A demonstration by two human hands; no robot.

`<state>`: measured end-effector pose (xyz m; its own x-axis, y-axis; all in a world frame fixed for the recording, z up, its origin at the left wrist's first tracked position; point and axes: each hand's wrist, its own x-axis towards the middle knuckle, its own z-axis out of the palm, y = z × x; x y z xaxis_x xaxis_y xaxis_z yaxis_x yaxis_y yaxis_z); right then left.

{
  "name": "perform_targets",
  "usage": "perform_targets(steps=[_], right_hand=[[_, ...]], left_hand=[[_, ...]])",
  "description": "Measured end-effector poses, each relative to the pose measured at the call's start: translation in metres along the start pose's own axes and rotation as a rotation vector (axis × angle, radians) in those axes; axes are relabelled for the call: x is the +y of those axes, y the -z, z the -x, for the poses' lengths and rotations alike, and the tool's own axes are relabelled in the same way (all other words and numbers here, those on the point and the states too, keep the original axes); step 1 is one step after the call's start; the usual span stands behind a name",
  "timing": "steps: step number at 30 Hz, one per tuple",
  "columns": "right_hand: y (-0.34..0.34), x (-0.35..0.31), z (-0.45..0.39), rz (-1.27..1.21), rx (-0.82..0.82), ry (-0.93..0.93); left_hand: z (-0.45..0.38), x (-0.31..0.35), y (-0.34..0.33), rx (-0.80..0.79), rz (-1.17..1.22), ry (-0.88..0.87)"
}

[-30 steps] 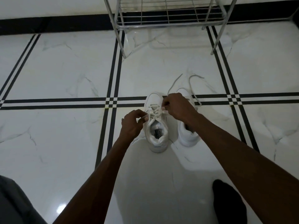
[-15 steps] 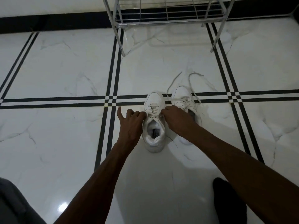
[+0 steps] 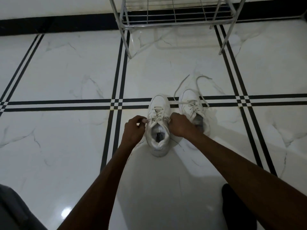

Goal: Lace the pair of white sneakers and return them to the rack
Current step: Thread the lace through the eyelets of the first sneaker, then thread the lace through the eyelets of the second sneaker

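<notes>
Two white sneakers stand side by side on the marble floor, toes pointing away from me. The left sneaker (image 3: 158, 130) is laced across its tongue and its opening faces me. My left hand (image 3: 133, 129) pinches a lace end at that shoe's left side. My right hand (image 3: 180, 125) is closed on the lace end at its right side. The right sneaker (image 3: 191, 103) stands just beyond my right hand; its loose laces (image 3: 201, 90) trail out over the floor past its toe.
A metal wire shoe rack (image 3: 176, 19) stands at the far edge, its legs on the floor about two tiles ahead. Black stripe lines cross the white floor (image 3: 66, 72). A dark foot (image 3: 235, 206) shows at lower right, grey cloth (image 3: 13, 211) at lower left.
My hands came down from above the left sneaker's laces to its sides near the collar. The left hand opened flat half a second ago and now pinches a lace end again.
</notes>
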<state>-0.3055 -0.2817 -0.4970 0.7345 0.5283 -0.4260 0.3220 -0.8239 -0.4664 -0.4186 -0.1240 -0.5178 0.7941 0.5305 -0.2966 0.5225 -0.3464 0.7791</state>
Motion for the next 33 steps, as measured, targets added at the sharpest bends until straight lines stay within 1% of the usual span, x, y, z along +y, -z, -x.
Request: perform_targets(steps=[2,3,5,7,10,11,14,15,16,17,18,19,20,22,23,24,26,27,29,31,33], right_hand=[[0.001,-0.01,0.0,-0.127,-0.013,-0.001],[0.0,-0.015,0.001,-0.168,-0.021,0.003],[-0.004,-0.025,-0.001,-0.239,-0.026,0.002],[-0.007,-0.032,-0.003,-0.271,-0.018,0.0],[-0.006,-0.032,-0.003,-0.234,-0.015,0.035],[-0.002,-0.03,-0.002,-0.233,0.002,0.042],[0.023,-0.015,-0.001,-0.299,0.157,0.092],[0.035,-0.007,0.001,-0.346,0.211,0.1],[0.048,0.001,0.004,-0.389,0.262,0.098],[0.06,0.011,0.008,-0.413,0.314,0.086],[0.071,0.02,0.012,-0.412,0.36,0.067],[0.08,0.032,0.016,-0.393,0.391,0.035],[0.088,0.044,0.021,-0.357,0.398,-0.009],[0.096,0.068,0.026,-0.266,0.311,-0.117],[0.097,0.078,0.028,-0.232,0.245,-0.159],[0.096,0.086,0.03,-0.211,0.205,-0.178],[0.09,0.095,0.03,-0.228,0.215,-0.186],[0.087,0.098,0.03,-0.264,0.242,-0.182],[0.078,0.102,0.028,-0.338,0.244,-0.157],[0.072,0.101,0.028,-0.382,0.232,-0.126],[0.068,0.097,0.03,-0.427,0.253,-0.093]], left_hand=[[0.001,-0.004,0.005,0.03,0.16,0.087],[0.001,-0.007,0.008,0.057,0.2,0.104],[0.003,-0.008,0.016,0.096,0.205,0.113],[0.001,-0.012,0.024,0.128,0.157,0.115],[0.0,-0.003,0.031,0.183,0.012,0.052],[0.0,0.003,0.031,0.212,-0.084,0.019],[0.003,0.031,0.029,0.404,-0.505,-0.087],[0.002,0.042,0.025,0.456,-0.561,-0.15],[0.001,0.054,0.019,0.464,-0.562,-0.216],[0.0,0.066,0.009,0.424,-0.502,-0.286],[-0.001,0.077,-0.003,0.352,-0.39,-0.336],[0.0,0.087,-0.016,0.251,-0.262,-0.347],[0.003,0.097,-0.031,0.142,-0.168,-0.319],[0.005,0.104,-0.059,-0.03,-0.084,-0.225],[0.006,0.104,-0.072,-0.08,-0.073,-0.183],[0.007,0.104,-0.083,-0.11,-0.062,-0.152],[0.006,0.101,-0.098,-0.148,-0.045,-0.118],[0.004,0.102,-0.104,-0.147,-0.053,-0.131],[0.001,0.102,-0.111,-0.115,-0.075,-0.178],[-0.002,0.103,-0.114,-0.077,-0.043,-0.208],[-0.003,0.105,-0.112,-0.069,-0.005,-0.229]])
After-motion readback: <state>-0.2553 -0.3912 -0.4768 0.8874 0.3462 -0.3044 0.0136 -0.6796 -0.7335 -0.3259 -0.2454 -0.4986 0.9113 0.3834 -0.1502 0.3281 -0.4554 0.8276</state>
